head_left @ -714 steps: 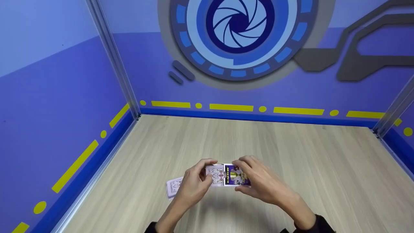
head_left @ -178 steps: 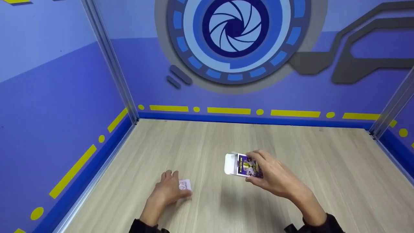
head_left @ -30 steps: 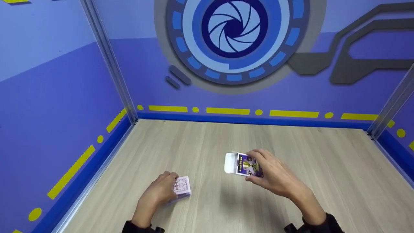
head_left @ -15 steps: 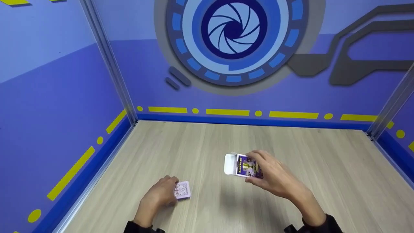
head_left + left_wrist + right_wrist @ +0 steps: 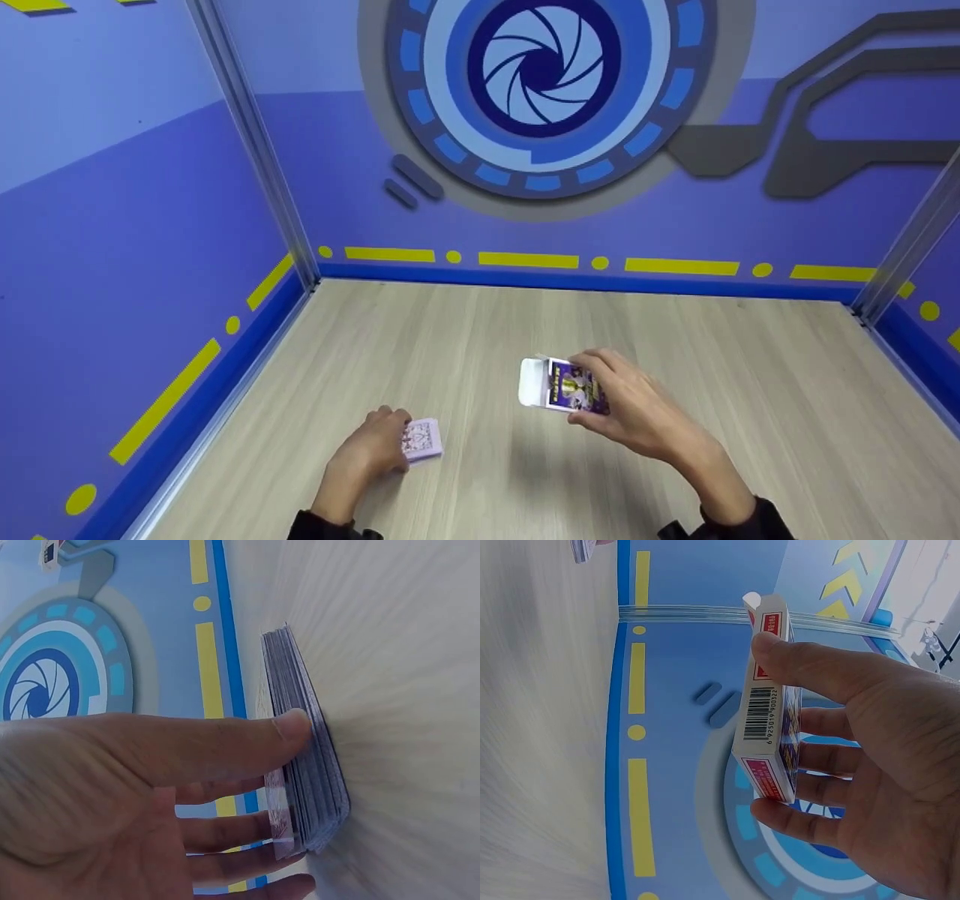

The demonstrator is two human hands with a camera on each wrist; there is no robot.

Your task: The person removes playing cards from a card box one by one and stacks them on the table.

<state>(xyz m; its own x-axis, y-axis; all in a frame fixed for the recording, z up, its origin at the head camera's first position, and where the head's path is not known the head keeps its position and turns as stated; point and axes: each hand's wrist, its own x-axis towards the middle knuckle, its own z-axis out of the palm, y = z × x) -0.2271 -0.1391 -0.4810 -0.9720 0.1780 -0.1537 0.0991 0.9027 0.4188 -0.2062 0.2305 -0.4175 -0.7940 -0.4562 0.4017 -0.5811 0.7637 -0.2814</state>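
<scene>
My left hand [image 5: 371, 444] grips a deck of playing cards [image 5: 422, 439] by its long edges, low at the table on the left. The cards have a pale back with a reddish pattern. In the left wrist view the thumb presses one side of the stacked cards [image 5: 300, 772], whose edges are slightly uneven, with fingers at the far side. Raised over the table, my right hand [image 5: 637, 409] holds a purple and white card box [image 5: 576, 386] between thumb and fingers. Its white end flap [image 5: 533, 381] stands open, facing left. A barcode shows on the box's side [image 5: 761, 712] in the right wrist view.
A light wood-grain table [image 5: 600, 322] lies under both hands. Blue-purple printed panels [image 5: 450, 217] enclose it at the back and sides, with a metal corner post [image 5: 259, 150] at the left.
Earlier both hands were at the box, with cards partly out of its end. Since then the left hand moved left to the deck. Over the last second the deck tipped flatter; the right hand barely moved.
</scene>
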